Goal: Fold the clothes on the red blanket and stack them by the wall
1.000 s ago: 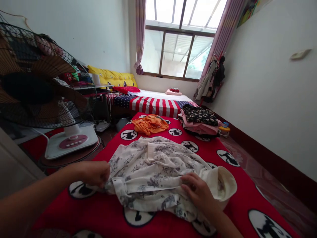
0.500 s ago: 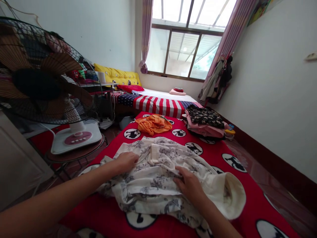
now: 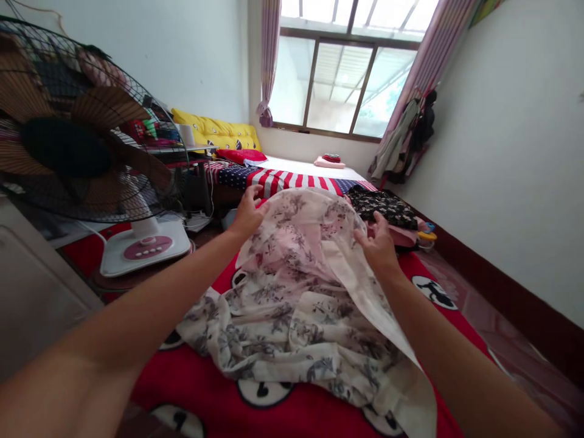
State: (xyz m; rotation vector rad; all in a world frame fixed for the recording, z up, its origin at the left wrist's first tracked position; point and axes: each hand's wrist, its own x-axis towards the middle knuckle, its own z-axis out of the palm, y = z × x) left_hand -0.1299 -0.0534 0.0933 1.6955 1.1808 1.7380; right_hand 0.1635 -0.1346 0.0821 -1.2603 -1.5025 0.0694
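Note:
A sheer white blouse [image 3: 283, 316] with a grey floral print lies in a heap on the red blanket, its upper part raised into the air. My left hand [image 3: 249, 214] is shut on the raised cloth's upper left edge. My right hand [image 3: 376, 243] pinches the cream-edged border at the right side, fingers spread above it. The lifted fabric looks pink where light comes through it. The orange cloth from before is hidden behind it.
The red blanket [image 3: 182, 371] with round black-and-white animal patches lies under the blouse. A folded stack of dark floral and pink clothes [image 3: 381, 207] sits at the far right. A standing fan [image 3: 68, 121] is at left. A bed with a striped cover [image 3: 292, 179] lies beyond.
Both hands have risen and moved forward, lifting the blouse off the blanket so that it hangs up between them. The raised cloth now hides the orange cloth and the blanket's far part.

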